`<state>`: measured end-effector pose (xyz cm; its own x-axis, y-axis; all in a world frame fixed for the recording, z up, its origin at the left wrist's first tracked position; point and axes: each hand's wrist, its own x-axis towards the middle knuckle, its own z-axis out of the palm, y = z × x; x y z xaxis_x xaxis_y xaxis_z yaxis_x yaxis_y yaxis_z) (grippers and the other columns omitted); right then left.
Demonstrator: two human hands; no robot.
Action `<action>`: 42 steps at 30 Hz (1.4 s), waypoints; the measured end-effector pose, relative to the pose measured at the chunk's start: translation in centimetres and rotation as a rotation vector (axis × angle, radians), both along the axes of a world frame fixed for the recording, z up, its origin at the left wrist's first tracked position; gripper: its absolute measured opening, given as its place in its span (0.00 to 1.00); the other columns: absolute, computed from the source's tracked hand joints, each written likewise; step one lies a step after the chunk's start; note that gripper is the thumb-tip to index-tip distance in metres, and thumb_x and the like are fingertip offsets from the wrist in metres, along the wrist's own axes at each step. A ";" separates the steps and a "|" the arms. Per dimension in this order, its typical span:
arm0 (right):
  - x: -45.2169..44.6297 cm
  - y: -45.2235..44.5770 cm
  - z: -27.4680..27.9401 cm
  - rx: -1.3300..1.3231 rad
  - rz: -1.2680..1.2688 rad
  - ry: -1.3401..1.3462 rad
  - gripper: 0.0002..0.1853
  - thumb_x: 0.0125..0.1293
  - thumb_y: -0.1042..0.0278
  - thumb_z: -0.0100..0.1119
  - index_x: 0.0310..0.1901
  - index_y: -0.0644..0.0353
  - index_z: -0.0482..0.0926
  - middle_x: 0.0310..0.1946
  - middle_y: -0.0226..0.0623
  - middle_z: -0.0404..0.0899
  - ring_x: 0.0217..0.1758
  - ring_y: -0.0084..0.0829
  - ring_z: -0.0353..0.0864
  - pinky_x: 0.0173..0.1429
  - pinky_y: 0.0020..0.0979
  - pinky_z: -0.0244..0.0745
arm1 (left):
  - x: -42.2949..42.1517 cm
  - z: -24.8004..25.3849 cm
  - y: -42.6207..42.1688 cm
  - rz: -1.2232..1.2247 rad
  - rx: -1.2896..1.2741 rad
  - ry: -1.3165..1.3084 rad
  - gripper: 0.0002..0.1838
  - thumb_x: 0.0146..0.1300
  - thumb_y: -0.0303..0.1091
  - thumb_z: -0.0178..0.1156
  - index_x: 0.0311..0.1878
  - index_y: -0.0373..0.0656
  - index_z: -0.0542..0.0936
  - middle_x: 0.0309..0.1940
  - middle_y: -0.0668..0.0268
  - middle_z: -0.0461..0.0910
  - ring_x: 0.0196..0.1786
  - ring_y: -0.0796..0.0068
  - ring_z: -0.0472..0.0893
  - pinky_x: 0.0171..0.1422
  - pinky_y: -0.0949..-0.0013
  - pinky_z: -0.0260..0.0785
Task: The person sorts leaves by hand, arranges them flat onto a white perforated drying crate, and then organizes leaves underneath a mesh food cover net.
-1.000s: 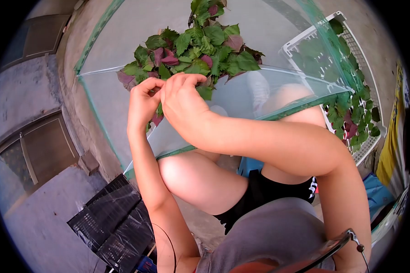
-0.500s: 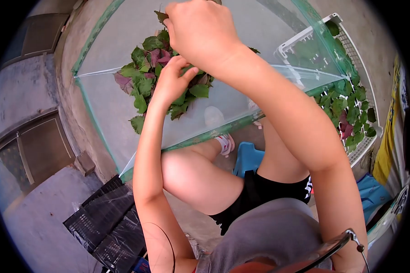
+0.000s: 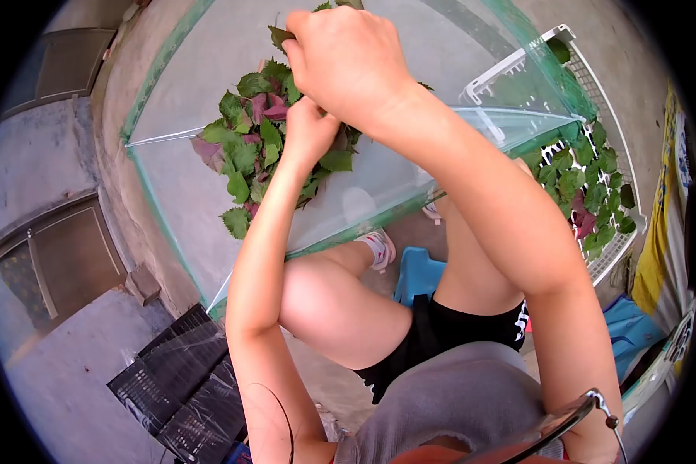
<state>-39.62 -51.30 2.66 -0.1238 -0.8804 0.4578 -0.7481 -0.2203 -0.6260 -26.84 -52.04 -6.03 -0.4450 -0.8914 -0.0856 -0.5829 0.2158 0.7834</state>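
Observation:
A pile of green and purple perilla leaves (image 3: pixel 243 155) lies on a pale mesh net (image 3: pixel 185 201) with green edging. My right hand (image 3: pixel 352 58) is closed above the far part of the pile, and a perilla leaf (image 3: pixel 281 38) sticks out beside its thumb. More leaf edges show past its knuckles. Just below it, my left hand (image 3: pixel 311 130) is closed at the pile, its fingers curled in. Whatever it holds, if anything, is hidden behind the hand and wrist.
A white plastic crate (image 3: pixel 622 127) with more leaves stands at the right, partly behind the net. Between my legs is a blue plastic stool (image 3: pixel 419 274). Black crates (image 3: pixel 174 371) lie lower left. Yellow-and-grey cloth (image 3: pixel 657 232) hangs at the right edge.
My left hand has shifted slightly right, toward my right hand, and its thumb and fingers have closed together. My right hand has moved slightly down, still with the leaf.

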 end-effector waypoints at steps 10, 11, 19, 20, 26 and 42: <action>0.3 0.0 -0.5 0.109 0.036 -0.010 0.08 0.58 0.66 0.55 0.29 0.62 0.77 0.19 0.45 0.77 0.26 0.47 0.78 0.32 0.44 0.73 | 6.0 2.3 -0.7 0.484 0.274 0.734 0.22 0.56 0.18 0.59 0.56 0.34 0.68 0.46 0.60 0.77 0.46 0.74 0.78 0.49 0.72 0.75; 0.3 0.1 -0.4 0.102 0.037 -0.009 0.08 0.58 0.66 0.55 0.29 0.62 0.77 0.19 0.45 0.77 0.26 0.47 0.78 0.32 0.44 0.73 | 6.1 2.8 -0.5 0.521 0.234 0.704 0.19 0.56 0.18 0.59 0.53 0.35 0.71 0.47 0.61 0.76 0.48 0.73 0.78 0.51 0.71 0.74; 0.4 0.0 -0.5 0.314 0.163 -0.371 0.13 0.60 0.62 0.54 0.34 0.67 0.79 0.27 0.51 0.80 0.36 0.48 0.81 0.43 0.42 0.75 | 7.8 6.1 1.0 0.264 -1.017 0.068 0.11 0.46 0.13 0.60 0.26 0.45 0.81 0.46 0.64 0.72 0.57 0.59 0.71 0.62 0.58 0.64; 0.6 -0.2 -0.6 0.309 0.164 -0.369 0.13 0.60 0.62 0.54 0.34 0.67 0.79 0.27 0.51 0.80 0.36 0.48 0.81 0.43 0.42 0.75 | 7.9 6.3 1.2 0.239 -1.019 0.029 0.11 0.46 0.13 0.60 0.26 0.45 0.81 0.46 0.64 0.71 0.57 0.60 0.71 0.62 0.58 0.64; 1.6 -0.4 -1.4 0.297 0.199 -0.650 0.18 0.58 0.60 0.55 0.36 0.71 0.76 0.27 0.51 0.79 0.35 0.44 0.81 0.43 0.39 0.74 | 7.6 5.8 1.3 0.260 -0.938 0.076 0.11 0.47 0.13 0.58 0.28 0.43 0.81 0.48 0.62 0.70 0.54 0.62 0.73 0.60 0.60 0.67; 2.6 -1.5 -2.5 0.323 0.246 -1.088 0.12 0.59 0.63 0.57 0.34 0.65 0.79 0.23 0.39 0.79 0.25 0.29 0.78 0.33 0.32 0.74 | 4.5 2.2 0.2 0.355 -0.527 0.456 0.18 0.47 0.17 0.61 0.44 0.40 0.73 0.48 0.61 0.70 0.49 0.65 0.74 0.48 0.69 0.70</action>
